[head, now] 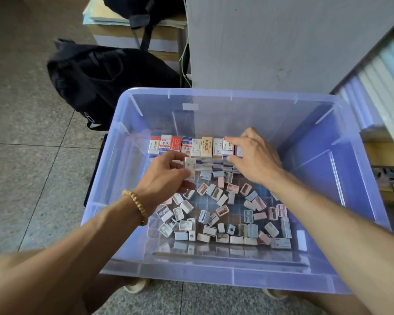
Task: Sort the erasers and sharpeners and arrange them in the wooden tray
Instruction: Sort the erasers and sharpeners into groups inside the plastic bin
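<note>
glossy translucent plastic bin (355, 142), paper-sleeved erasers (187, 145), speckled stone floor (32, 169).

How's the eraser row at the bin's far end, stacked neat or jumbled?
Neat: the erasers stand side by side in a straight row, more layers showing below. The sharpeners nearer the person lie scattered, unsorted.

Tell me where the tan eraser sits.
Head view: the tan eraser stands mid-row against the bin's far wall, just left of the right hand.

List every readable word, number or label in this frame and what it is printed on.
"考试" on the red-and-white wrapped eraser in the back row.
"2B" on the white eraser with a red top at the row's left end.
Vertical characters on the tan wrapped eraser: blurred.
Print on the other wrappers: too small.
</note>
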Demonstrator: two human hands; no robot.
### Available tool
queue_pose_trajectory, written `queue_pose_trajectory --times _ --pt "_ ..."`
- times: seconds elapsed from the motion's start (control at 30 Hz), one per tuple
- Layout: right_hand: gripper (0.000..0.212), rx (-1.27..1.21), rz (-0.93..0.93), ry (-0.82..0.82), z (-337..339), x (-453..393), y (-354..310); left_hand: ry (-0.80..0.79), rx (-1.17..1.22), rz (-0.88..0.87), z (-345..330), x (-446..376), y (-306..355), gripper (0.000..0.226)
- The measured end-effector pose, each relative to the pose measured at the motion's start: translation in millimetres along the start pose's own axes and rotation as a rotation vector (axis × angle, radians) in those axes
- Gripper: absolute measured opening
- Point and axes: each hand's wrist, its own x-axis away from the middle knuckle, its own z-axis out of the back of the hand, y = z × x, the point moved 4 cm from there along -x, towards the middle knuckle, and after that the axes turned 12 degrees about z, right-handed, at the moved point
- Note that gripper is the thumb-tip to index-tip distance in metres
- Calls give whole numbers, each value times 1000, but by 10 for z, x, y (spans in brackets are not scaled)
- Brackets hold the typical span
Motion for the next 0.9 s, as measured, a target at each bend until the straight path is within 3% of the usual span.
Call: queue_pose_trajectory --times 0.2,0.4,0.5,0.67,0.9 --pt "34 -6 16 80 3 8 36 31 13 -29 -31 -17 29 31" --pt "36 -50 -12 125 17 34 60 222 -126 -198 -112 -269 298 11" --pt "36 -41 -31 158 47 51 64 288 -113 -219 -229 -474 390 12" --pt "34 -19 -37 144 42 47 59 504 -394 -346 -229 -588 434 12" --pt "38 43 -31 122 7 108 68 414 -750 -522 -320 -507 376 40"
